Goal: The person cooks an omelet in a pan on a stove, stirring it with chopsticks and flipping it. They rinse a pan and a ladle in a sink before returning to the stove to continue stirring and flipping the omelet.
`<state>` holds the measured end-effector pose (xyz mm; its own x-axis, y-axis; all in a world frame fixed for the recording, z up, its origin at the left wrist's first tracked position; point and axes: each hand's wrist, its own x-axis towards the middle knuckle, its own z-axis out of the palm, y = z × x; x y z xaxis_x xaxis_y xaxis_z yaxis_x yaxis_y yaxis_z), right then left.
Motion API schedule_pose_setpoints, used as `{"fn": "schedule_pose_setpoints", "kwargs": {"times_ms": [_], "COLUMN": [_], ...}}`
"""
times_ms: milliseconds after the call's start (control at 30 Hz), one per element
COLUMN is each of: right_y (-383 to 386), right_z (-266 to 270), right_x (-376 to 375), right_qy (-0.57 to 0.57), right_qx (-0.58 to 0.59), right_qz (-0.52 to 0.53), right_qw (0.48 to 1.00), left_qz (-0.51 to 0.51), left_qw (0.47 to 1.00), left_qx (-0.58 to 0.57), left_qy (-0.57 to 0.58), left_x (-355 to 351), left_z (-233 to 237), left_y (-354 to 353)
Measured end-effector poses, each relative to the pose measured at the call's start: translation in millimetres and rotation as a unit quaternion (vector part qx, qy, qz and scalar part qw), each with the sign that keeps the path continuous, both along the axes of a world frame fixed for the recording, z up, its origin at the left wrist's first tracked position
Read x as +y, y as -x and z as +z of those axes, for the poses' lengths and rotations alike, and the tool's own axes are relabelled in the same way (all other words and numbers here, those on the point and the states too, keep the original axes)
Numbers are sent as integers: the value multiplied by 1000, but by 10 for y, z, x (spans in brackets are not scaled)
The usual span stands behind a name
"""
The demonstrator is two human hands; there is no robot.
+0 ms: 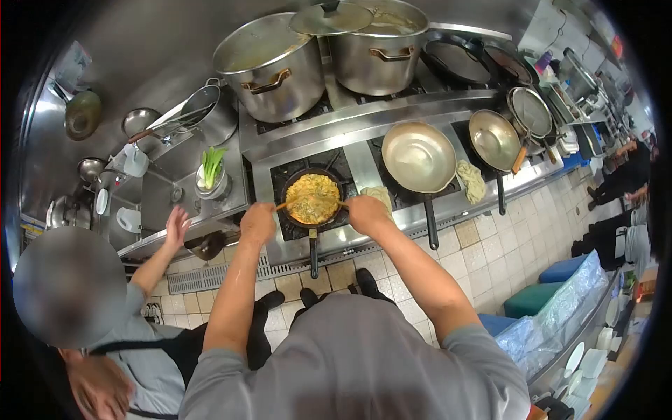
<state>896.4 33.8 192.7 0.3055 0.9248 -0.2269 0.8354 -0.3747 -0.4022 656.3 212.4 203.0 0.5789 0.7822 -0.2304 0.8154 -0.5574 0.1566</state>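
Note:
A dark frying pan point(313, 234) sits on the near burner, its black handle pointing toward me. Yellow egg mixture with green flecks point(312, 194) fills it. At the pan's left rim, my left hand point(258, 222) is closed around a thin wooden utensil point(282, 206). My right hand point(369, 214), on the opposite side, is closed on another thin wooden utensil point(342, 204). Both utensils point inward over the egg, where their tips blur into it. A folded cloth point(378, 196) lies just beyond my right hand.
To the right are a large pale pan point(418, 157), a smaller pan point(494, 138) and a crumpled cloth point(471, 180). Two tall stockpots point(269, 70) stand behind. Green onions in a container point(211, 171) sit beside the sink. A co-worker's hand point(178, 226) reaches in from the left.

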Motion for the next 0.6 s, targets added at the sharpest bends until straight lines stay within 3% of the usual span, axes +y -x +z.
{"fn": "schedule_pose_setpoints", "kwargs": {"times_ms": [67, 200, 333, 400, 467, 600], "right_y": [37, -112, -229, -201, -189, -269], "right_z": [-331, -255, 101, -71, -172, 25], "right_x": [120, -150, -313, -144, -81, -221], "right_qy": [25, 13, -26, 13, 66, 72], "right_qx": [0, 20, 42, 10, -25, -38], "right_qz": [-22, -53, -95, -71, -45, -32], "right_qw": [999, 998, 994, 997, 996, 996], "left_qz": [-10, 40, 18, -16, 20, 23], "left_qw": [999, 999, 997, 993, 1000, 1000], "left_qx": [-50, 23, -68, -114, -5, -15], "left_qy": [-17, -18, -13, -18, -12, -9], "left_x": [-19, 4, -285, -288, -223, -261], "left_z": [-105, -176, -190, -271, -496, -185], "left_y": [-78, -77, -198, -451, -596, -514]}}
